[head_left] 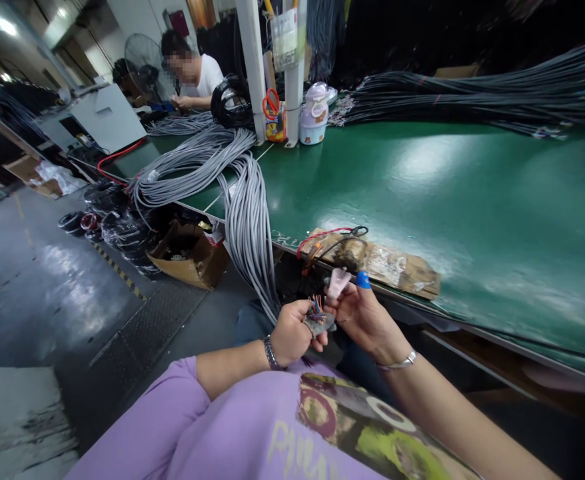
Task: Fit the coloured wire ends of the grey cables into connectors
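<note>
My left hand [292,333] is closed around the end of a grey cable bundle [252,227]. Thin coloured wires [316,307] fan upward out of that fist. A greyish covering [320,325] lies at its fingers; whether it is cable jacket or a finger wrap is unclear. Just to the right, my right hand [365,320] is curled close to the wires, palm partly turned up. A blue cover [363,280] sits on one of its fingertips. Beside that is a pink piece [339,283], perhaps a finger wrap. Whatever its bent fingers pinch is too small to make out.
The green workbench [372,180] carries a taped cardboard strip [397,267] at its front edge, with red and black leads. Dark cables [472,93] lie along the back. A lilac container [315,113] stands by white posts. A co-worker [192,73] sits beyond. An open carton [187,257] stands below.
</note>
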The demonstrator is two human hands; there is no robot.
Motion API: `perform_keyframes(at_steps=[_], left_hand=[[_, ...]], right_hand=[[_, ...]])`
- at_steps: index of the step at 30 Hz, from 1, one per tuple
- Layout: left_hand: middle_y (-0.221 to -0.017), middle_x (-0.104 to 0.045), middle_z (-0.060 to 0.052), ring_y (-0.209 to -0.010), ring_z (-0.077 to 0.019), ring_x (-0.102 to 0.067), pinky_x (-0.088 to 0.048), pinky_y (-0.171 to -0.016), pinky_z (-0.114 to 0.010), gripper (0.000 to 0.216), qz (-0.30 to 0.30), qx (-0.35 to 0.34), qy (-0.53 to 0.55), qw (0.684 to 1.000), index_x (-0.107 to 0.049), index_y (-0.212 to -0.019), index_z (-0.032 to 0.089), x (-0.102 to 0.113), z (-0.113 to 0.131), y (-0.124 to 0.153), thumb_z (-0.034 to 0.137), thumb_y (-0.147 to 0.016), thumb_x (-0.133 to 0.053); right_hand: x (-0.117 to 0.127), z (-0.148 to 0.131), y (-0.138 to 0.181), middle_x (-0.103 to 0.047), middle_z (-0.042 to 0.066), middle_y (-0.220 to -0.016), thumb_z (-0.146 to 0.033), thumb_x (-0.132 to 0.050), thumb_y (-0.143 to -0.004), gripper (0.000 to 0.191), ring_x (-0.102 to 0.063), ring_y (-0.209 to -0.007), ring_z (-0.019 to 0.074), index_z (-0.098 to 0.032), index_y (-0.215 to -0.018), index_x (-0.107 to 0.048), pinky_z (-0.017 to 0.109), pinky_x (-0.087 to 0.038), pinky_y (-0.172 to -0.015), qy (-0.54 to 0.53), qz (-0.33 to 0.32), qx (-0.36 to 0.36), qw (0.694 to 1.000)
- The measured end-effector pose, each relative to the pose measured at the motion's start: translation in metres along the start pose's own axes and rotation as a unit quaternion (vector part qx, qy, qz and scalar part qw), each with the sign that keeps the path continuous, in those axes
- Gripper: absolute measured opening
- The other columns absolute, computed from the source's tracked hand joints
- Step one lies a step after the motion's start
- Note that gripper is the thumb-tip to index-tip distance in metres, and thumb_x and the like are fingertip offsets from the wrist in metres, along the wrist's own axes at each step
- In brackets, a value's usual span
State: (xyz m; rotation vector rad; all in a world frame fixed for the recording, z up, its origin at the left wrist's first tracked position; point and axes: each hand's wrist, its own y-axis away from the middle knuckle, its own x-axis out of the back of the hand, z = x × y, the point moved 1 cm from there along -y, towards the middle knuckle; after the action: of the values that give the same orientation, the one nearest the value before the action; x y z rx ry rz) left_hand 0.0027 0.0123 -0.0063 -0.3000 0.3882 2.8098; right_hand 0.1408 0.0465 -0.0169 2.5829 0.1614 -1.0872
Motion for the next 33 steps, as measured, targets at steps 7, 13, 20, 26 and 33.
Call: perform_keyframes(at_steps=[7,13,20,26,33], left_hand=[[-0.051,-0.055,0.003,-0.037,-0.006,-0.046,-0.039,-0.035,-0.017,0.031,0.004,0.0,-0.021,1.0,-0.058,-0.075,0.013,0.007,-0.001,0.002,0.043,-0.071,-0.066],[-0.05,-0.053,0.002,-0.038,-0.0062,-0.046,-0.039,-0.036,-0.018,0.029,-0.014,0.01,-0.067,0.998,-0.056,-0.071,0.013,0.004,0.003,0.004,0.041,-0.07,-0.066],[-0.051,-0.055,0.002,-0.039,-0.0064,-0.047,-0.04,-0.039,-0.018,0.041,0.013,-0.049,-0.036,0.998,-0.055,-0.071,0.014,0.006,0.01,0.01,0.054,-0.072,-0.065],[-0.049,-0.054,0.003,-0.035,-0.0055,-0.044,-0.032,-0.034,-0.016,0.046,0.056,-0.053,0.026,0.997,-0.055,-0.073,0.015,0.003,0.014,0.001,0.059,-0.068,-0.067],[-0.046,-0.053,0.004,-0.032,-0.0057,-0.042,-0.03,-0.032,-0.017,0.042,0.032,-0.027,0.033,0.999,-0.056,-0.071,0.014,-0.006,0.017,-0.01,0.053,-0.067,-0.07]], right_hand=[[-0.002,-0.008,0.016,-0.06,0.001,-0.067,-0.05,-0.076,-0.068,0.033,-0.052,-0.059,0.0131,-0.02,-0.075,-0.065,0.028,-0.045,-0.057,0.084,-0.079,-0.059,0.992],[-0.005,-0.002,0.022,-0.063,0.001,-0.066,-0.036,-0.078,-0.067,0.026,-0.055,-0.057,0.0138,-0.017,-0.077,-0.063,0.029,-0.042,-0.058,0.202,-0.066,-0.047,0.976],[-0.011,0.001,0.022,-0.05,-0.005,-0.051,-0.029,-0.081,-0.06,0.025,-0.043,-0.049,0.0089,-0.018,-0.06,-0.059,0.025,-0.037,-0.052,0.119,-0.007,-0.007,0.993],[-0.003,-0.003,0.009,-0.07,0.005,-0.08,-0.038,-0.069,-0.074,0.02,-0.059,-0.067,0.0162,-0.019,-0.082,-0.07,0.03,-0.049,-0.065,0.011,-0.031,-0.039,0.999],[-0.002,-0.01,-0.007,-0.072,0.007,-0.08,-0.057,-0.07,-0.072,0.04,-0.064,-0.068,0.0174,-0.017,-0.079,-0.07,0.029,-0.051,-0.063,0.026,0.014,-0.006,1.0]])
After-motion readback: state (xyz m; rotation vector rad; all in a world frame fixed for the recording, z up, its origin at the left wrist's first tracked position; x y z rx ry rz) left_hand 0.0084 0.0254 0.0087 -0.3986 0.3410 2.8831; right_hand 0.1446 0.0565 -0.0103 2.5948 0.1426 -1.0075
